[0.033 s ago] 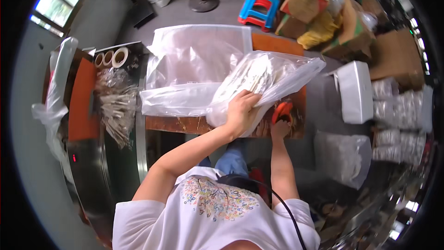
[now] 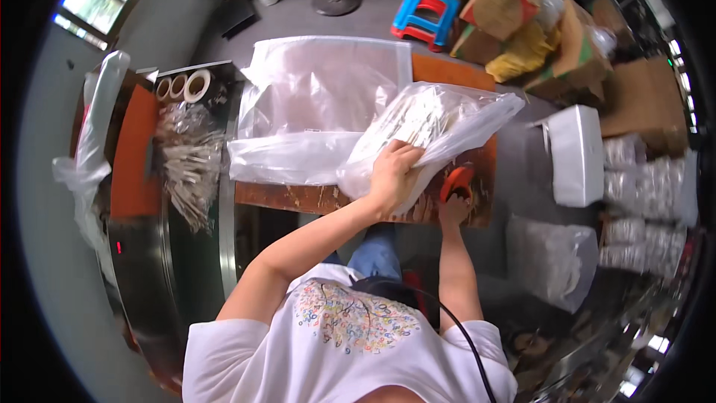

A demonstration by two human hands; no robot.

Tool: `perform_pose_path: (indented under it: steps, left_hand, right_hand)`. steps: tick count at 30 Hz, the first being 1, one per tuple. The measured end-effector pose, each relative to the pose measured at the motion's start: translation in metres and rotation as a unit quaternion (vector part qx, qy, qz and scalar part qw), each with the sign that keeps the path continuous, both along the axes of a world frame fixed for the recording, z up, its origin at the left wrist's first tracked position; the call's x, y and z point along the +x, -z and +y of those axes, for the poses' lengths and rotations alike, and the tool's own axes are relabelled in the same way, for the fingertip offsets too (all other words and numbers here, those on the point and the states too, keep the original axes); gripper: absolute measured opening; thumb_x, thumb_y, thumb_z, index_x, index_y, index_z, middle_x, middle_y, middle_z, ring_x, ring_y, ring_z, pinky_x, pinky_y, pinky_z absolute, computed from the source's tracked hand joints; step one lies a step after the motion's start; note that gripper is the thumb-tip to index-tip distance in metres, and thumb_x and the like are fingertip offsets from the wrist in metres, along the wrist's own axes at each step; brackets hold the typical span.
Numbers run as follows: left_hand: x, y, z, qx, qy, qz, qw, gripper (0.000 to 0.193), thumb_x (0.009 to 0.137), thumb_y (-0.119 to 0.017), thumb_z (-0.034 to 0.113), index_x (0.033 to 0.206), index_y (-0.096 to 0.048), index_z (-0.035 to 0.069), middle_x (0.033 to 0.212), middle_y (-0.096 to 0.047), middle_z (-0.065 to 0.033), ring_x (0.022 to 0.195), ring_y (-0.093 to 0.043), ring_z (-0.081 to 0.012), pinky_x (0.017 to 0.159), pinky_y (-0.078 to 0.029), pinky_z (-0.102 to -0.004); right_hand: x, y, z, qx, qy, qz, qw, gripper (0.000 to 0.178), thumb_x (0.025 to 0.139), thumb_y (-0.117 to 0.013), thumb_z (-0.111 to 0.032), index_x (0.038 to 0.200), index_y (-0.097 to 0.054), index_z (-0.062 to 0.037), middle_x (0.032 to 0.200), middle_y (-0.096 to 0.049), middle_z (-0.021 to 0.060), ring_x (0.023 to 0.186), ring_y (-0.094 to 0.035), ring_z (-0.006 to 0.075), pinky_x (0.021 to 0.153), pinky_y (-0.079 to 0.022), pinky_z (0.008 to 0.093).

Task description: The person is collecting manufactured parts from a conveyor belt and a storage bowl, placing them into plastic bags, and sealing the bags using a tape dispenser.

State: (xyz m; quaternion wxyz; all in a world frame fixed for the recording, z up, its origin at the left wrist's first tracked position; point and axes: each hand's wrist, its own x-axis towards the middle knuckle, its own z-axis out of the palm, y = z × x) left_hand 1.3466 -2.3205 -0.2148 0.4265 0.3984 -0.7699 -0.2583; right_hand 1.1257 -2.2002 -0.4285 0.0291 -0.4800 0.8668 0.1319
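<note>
My left hand is closed on the near edge of a clear plastic bag, its fingers bunching the film. Inside the bag lie many thin, pale, stick-like pieces, partly blurred by the film's shine. To the right, my right hand is at a red-orange looped tool on the brown table; its fingers curl at the tool's near end. The tool's exact kind is unclear. Larger translucent plastic sheets or bags lie flat across the table's left and middle, partly under the filled bag.
On the left, a bundle of wrapped sticks lies beside tape rolls on a machine. Stools and cardboard boxes stand beyond the table. At right are a white box, a plastic sack and stacked packs.
The whole view has shifted slightly. Both hands, the bag and the red-orange tool keep nearly the same places on the table.
</note>
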Motion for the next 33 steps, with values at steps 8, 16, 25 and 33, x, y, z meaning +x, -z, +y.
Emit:
perform_pose_path:
  steps: [8, 16, 25, 33]
  left_hand:
    - [-0.050, 0.090, -0.065, 0.414, -0.202, 0.176, 0.870, 0.019, 0.082, -0.054, 0.016, 0.079, -0.066, 0.002, 0.067, -0.064, -0.0134, 0.057, -0.059, -0.0234, 0.060, -0.046, -0.0331]
    - [-0.081, 0.121, -0.074, 0.630, -0.096, 0.439, 0.633, 0.029, 0.087, -0.042, 0.010, 0.074, -0.057, -0.012, 0.066, -0.061, -0.0208, 0.053, -0.058, -0.0259, 0.049, -0.048, -0.0358]
    - [-0.086, 0.195, -0.064, 0.662, -0.161, 0.514, 0.521, 0.020, 0.080, -0.052, 0.008, 0.071, -0.054, -0.009, 0.062, -0.055, -0.0153, 0.050, -0.054, -0.0229, 0.043, -0.043, -0.0347]
    - [-0.062, 0.169, -0.077, 0.617, -0.128, 0.600, 0.493, 0.017, 0.080, -0.044, -0.004, 0.089, -0.053, -0.016, 0.078, -0.059, -0.0214, 0.060, -0.061, -0.0278, 0.049, -0.052, -0.0358]
  right_hand:
    - [-0.123, -0.168, -0.070, -0.368, 0.115, -0.535, 0.751, 0.024, 0.080, -0.059, -0.021, 0.093, -0.059, -0.0011, 0.082, -0.061, 0.0063, 0.070, -0.058, 0.0162, 0.063, -0.047, 0.0280]
    - [0.051, -0.274, -0.289, -0.102, -0.035, -0.631, 0.768, 0.028, 0.082, -0.062, -0.029, 0.081, -0.062, -0.0015, 0.065, -0.058, 0.0001, 0.050, -0.052, 0.0062, 0.046, -0.041, 0.0209]
    - [0.061, -0.211, -0.275, 0.043, -0.103, -0.598, 0.794, 0.024, 0.077, -0.062, -0.020, 0.078, -0.058, 0.0037, 0.060, -0.057, 0.0101, 0.045, -0.056, 0.0170, 0.040, -0.044, 0.0298]
    - [-0.080, -0.296, -0.083, -0.003, 0.002, -0.515, 0.857, 0.014, 0.080, -0.058, -0.013, 0.082, -0.059, 0.0003, 0.059, -0.056, 0.0057, 0.044, -0.053, 0.0112, 0.039, -0.042, 0.0249]
